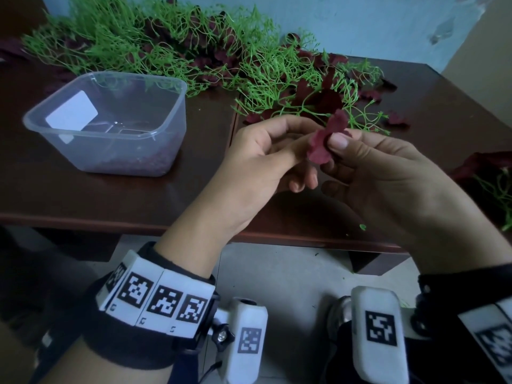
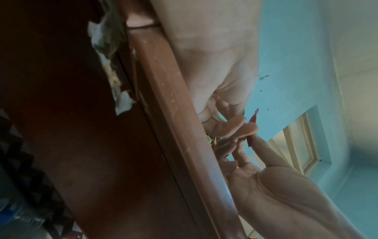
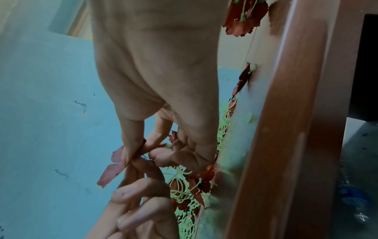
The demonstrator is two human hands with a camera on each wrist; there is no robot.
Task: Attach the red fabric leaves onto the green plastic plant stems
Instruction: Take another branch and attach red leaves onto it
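Item 1: red fabric leaf [image 1: 327, 141], ruffled, held in the air over the near edge of the dark brown wooden table [image 1: 110, 195]. I see my right hand [image 1: 388, 173] pinching it, thumb on its front face; the fingers behind it are hidden. In the right wrist view the leaf [image 3: 114, 165] sticks out past that thumb.

Item 2: my left hand [image 1: 266, 153], fingers curled toward the leaf, fingertips at its left edge. I cannot tell whether it grips the leaf or a stem; the contact point is covered by the leaf and the right thumb.

Item 3: tangled heap of thin green plastic plant stems [image 1: 171, 48], across the far side of the table, with dark red leaves mixed in. 1 branch reaches toward the hands; its near end is lost behind them. More stems and leaves at the table's right edge are cut off by the frame.

Item 4: clear rectangular plastic tub [image 1: 108, 120], on the table left of the hands, white label on its wall. A reddish layer shows through the base, too blurred to identify.
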